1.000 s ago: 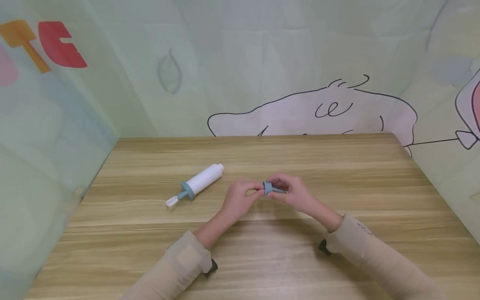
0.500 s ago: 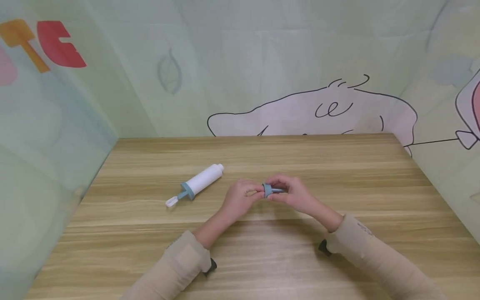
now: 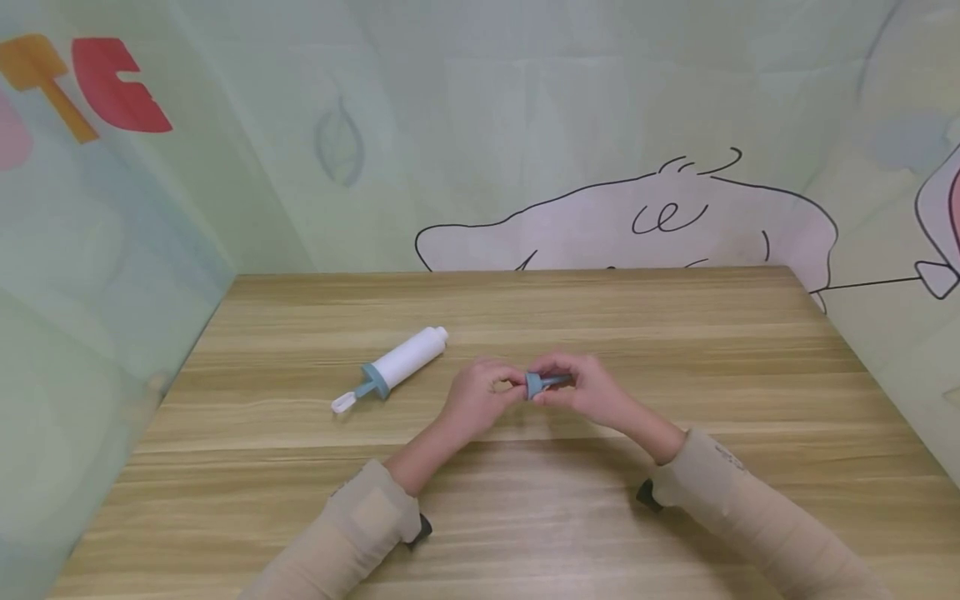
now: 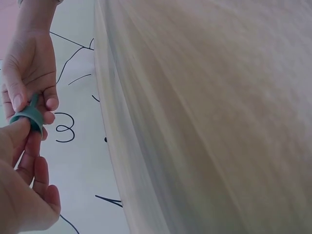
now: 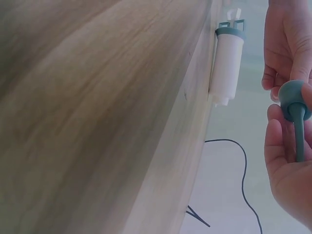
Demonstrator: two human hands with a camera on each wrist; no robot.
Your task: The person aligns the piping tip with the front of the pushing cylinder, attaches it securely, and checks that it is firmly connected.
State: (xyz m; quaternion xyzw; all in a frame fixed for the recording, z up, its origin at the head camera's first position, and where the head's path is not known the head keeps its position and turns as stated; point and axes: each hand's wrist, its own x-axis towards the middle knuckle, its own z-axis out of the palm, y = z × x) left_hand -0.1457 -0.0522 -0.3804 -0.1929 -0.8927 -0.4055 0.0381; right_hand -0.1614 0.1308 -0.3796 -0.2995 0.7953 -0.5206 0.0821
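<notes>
A small blue-green nozzle (image 3: 533,386), a cup-shaped cap with a thin stem, is held between both hands above the table. My left hand (image 3: 478,398) pinches the cup's wide rim, and the left wrist view shows its fingertips at the open side of the nozzle (image 4: 30,116). From the other side, my right hand (image 3: 591,392) holds the cup with thumb and fingers; the stem (image 5: 299,139) runs back toward its palm. Left of the hands lies a white syringe-like tube (image 3: 411,355) with a blue-green collar (image 3: 377,381) and a white loop handle (image 3: 344,402).
The wood-grain table (image 3: 675,333) reaches back to a pale printed cloth (image 3: 525,125) with cartoon drawings. Cloth also hangs along both sides. The tube lies at a slant, its narrow tip pointing back and right.
The nozzle has turned and dipped slightly between my fingers, its cup now tilted a little. Both hands stay almost in place, and the white tube has not moved.
</notes>
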